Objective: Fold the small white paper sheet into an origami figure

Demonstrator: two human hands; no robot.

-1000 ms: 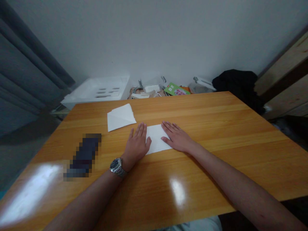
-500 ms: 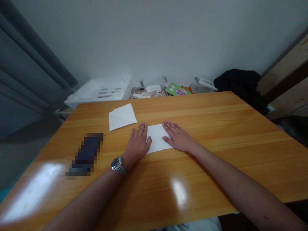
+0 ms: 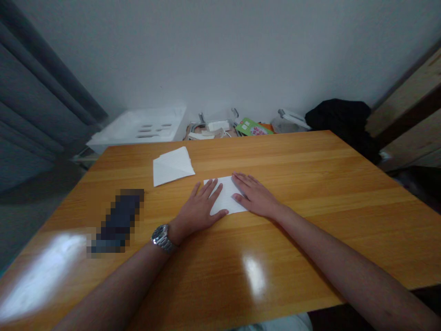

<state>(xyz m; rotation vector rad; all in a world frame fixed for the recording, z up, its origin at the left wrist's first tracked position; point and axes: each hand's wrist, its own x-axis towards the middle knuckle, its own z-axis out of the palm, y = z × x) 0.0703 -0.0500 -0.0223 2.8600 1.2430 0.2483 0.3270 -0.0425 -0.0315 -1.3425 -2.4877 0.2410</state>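
A small sheet of white lined paper [image 3: 226,195] lies flat on the wooden table [image 3: 310,170] in front of me. My left hand [image 3: 200,207], with a metal watch [image 3: 163,237] on its wrist, rests over the paper's left part with its fingers spread. On the right edge my right hand [image 3: 255,195] lies flat, fingers stretched out and thumb apart. Both hands cover parts of the sheet, so its left and right edges are partly hidden. Behind and to the left lies a stack of white papers [image 3: 172,166].
A blurred-out dark object [image 3: 119,220] lies on the table's left side. Beyond the far edge are a white plastic tray [image 3: 138,128], a green booklet [image 3: 253,127] among clutter, and black cloth [image 3: 339,119]. A grey curtain [image 3: 44,82] hangs at left.
My left hand has shifted, spreading its fingers and reaching its thumb farther right across the paper's near edge. The right hand stays on the right edge. The view has moved slightly.
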